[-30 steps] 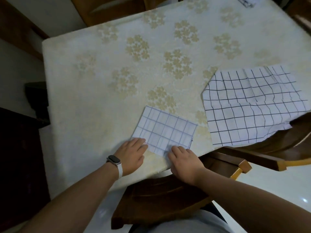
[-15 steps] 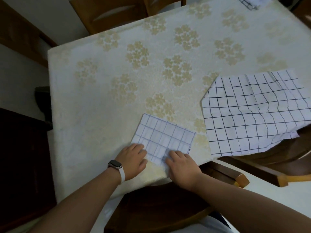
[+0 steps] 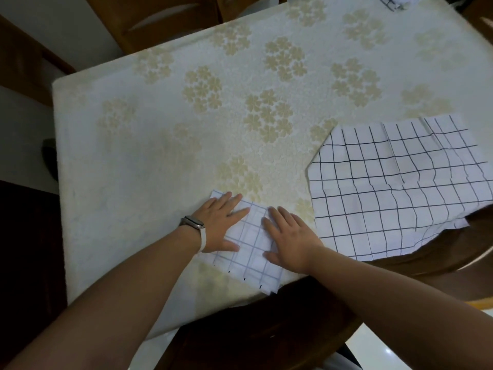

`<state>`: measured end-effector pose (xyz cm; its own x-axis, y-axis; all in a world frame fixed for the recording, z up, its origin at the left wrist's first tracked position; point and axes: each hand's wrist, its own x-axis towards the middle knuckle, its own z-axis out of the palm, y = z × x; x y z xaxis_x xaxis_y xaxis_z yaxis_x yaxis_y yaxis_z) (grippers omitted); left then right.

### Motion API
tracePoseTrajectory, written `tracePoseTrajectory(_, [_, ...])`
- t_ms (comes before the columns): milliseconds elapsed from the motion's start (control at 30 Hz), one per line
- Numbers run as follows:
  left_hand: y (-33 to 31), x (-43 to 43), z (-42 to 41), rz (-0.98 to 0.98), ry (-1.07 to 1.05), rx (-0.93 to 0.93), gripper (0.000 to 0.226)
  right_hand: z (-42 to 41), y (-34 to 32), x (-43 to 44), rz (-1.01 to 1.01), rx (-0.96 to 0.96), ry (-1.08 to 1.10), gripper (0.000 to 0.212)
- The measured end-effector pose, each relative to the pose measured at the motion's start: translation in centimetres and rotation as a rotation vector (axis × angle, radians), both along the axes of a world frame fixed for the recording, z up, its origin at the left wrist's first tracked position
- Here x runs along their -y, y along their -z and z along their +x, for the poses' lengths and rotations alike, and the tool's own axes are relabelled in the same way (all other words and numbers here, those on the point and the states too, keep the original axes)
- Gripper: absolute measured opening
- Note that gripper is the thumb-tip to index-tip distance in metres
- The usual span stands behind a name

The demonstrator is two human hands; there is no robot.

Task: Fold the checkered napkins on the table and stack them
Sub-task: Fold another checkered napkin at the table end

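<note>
**Pressing the fold on the near napkin**

At the near edge of the table, above the wooden chair, lies the blue-checked napkin, already folded into a small rectangle. One corner of it reaches over the table edge. Both hands lie flat on it with straight fingers: the left hand, with a wristband, covers its left part, and the right hand covers its right part. I judge this as the creasing step for this napkin.

To the right, a little farther, the black-checked napkin is spread open and wrinkled, and its near edge hangs off the table. At the far right corner only a small part of 1 more checkered cloth shows.

The next move probably calls for setting the folded piece aside and pulling the open napkin fully onto the table.
</note>
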<state>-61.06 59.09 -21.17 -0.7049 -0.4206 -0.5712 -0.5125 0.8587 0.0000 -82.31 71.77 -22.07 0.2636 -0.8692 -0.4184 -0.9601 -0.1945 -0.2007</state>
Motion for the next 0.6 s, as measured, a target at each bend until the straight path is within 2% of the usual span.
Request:
tracePoseTrajectory(200, [0.9, 0.1, 1.2, 0.041, -0.047, -0.003, 0.102, -0.6, 0.3, -0.5, -0.004, 0.029, -0.013, 0.086])
tracePoseTrajectory(467, [1.4, 0.1, 3.3, 0.028, -0.016, -0.013, 0.097, 0.3, 0.7, -0.8, -0.030, 0.015, 0.010, 0.081])
tracePoseTrajectory(600, [2.1, -1.2, 5.8, -0.102, -0.087, -0.213, 0.076, 0.9, 0.6, -0.1, -0.126, 0.075, -0.054, 0.067])
